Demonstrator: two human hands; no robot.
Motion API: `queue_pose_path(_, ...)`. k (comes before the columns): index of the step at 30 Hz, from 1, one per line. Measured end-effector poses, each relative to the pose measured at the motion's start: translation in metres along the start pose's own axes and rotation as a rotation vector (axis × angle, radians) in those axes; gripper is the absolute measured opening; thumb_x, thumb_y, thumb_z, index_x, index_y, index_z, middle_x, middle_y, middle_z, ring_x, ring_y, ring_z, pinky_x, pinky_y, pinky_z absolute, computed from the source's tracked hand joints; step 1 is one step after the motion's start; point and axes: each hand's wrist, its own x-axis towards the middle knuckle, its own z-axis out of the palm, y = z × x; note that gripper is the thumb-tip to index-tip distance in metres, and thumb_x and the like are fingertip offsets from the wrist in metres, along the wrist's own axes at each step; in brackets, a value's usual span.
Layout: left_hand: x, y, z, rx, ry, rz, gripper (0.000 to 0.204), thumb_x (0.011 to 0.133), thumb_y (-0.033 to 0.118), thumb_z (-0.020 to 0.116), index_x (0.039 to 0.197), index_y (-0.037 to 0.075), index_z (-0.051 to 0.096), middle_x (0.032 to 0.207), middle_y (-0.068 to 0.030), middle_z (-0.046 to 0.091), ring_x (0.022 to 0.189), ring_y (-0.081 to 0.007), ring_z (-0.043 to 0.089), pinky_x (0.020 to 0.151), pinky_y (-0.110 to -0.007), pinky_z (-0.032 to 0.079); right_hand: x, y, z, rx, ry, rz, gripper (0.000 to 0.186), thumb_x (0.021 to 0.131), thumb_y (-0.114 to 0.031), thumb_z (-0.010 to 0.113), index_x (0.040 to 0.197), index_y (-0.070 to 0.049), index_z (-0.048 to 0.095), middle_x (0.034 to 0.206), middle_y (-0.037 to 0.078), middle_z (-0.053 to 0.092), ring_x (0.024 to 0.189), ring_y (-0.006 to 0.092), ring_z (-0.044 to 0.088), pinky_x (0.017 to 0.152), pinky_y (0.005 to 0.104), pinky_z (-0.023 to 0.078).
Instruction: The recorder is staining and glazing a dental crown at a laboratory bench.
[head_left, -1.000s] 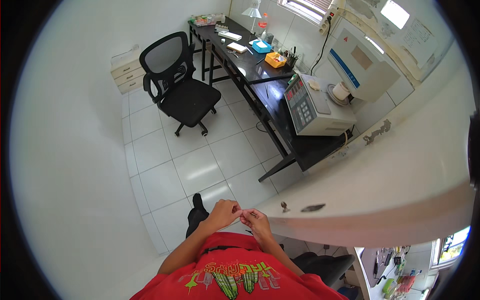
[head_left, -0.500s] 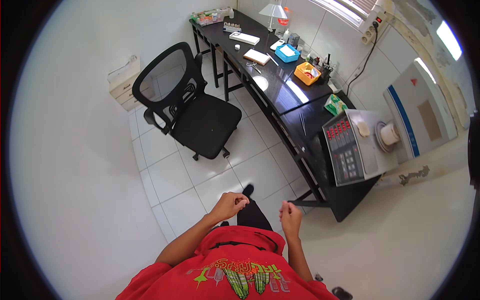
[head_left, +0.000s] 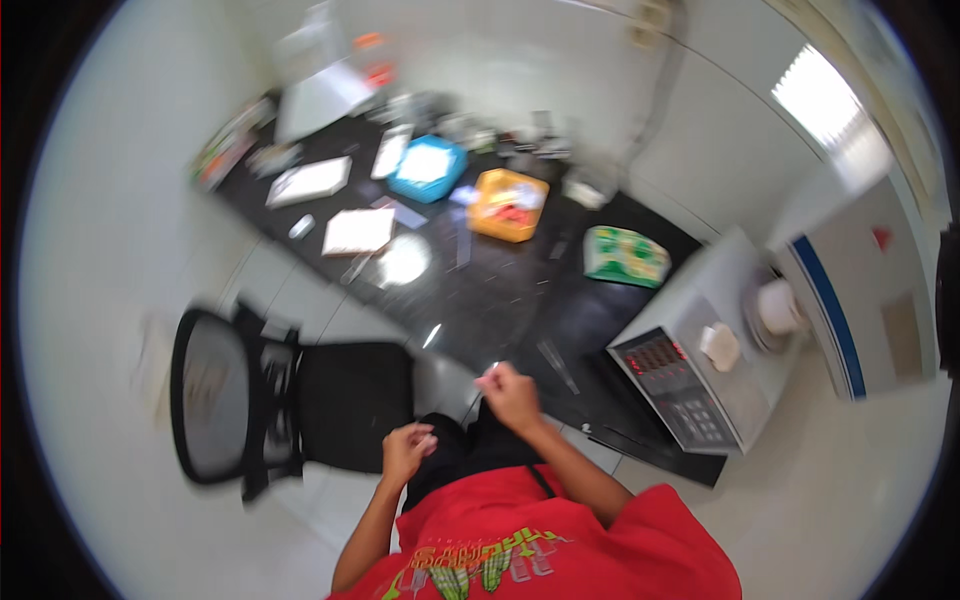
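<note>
Hands: both were raised in front of the red shirt (head_left: 540, 560), apart from each other, above the near edge of the black desk (head_left: 480, 290).
Right hand: the right hand (head_left: 512, 395) sat over the desk's front edge, fingers curled shut on a small pale object (head_left: 487, 380) pinched at the fingertips.
Left hand: the left hand (head_left: 408, 452) hung lower, just beside the seat of the black office chair (head_left: 300, 405); fingers were loosely curled, and whether they held anything could not be told through the blur.
Object place: at the right fingertips, above the desk edge, well short of the blue tray (head_left: 427, 168) and orange tray (head_left: 510, 204).
Object axis: too small and blurred to give a long axis or a pointing direction; only a pale tip showed toward the person's left.
Progress: by the look of it, the piece was in hand but not set down anywhere.
Left to do: apparently the whole placing or handling at the desk.
Nearby: a grey keypad machine (head_left: 700, 375) stood at the desk's right end.
</note>
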Motion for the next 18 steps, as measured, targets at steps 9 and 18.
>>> queue_pose_path(9, 0.178, -0.067, -0.007, 0.807, -0.547, 0.285, 0.018, 0.085, 0.015, 0.055, 0.078, 0.001, 0.065, 0.07, -0.0175, 0.064, 0.065, -0.0301, 0.065, 0.061, -0.041, 0.048, 0.072, 0.025, 0.082, 0.161, 0.329, 0.011, 0.022, 0.085, -0.013, 0.056, 0.068, -0.003, 0.048, 0.061, 0.015, 0.052, 0.057, 0.0348, 0.056, 0.05, 0.04, 0.043)
queue_pose_path(18, 0.357, -0.224, 0.082, 0.715, -0.891, 0.598, 0.027, 0.088, 0.014, 0.044, 0.11, 0.002, 0.055, 0.103, -0.0236, 0.06, 0.094, -0.0372, 0.059, 0.078, -0.047, 0.046, 0.073, 0.007, 0.104, 0.009, 0.753, 0.358, 0.026, 0.084, -0.019, 0.062, 0.067, -0.006, 0.049, 0.058, 0.015, 0.051, 0.052, 0.0338, 0.057, 0.044, 0.0395, 0.044)
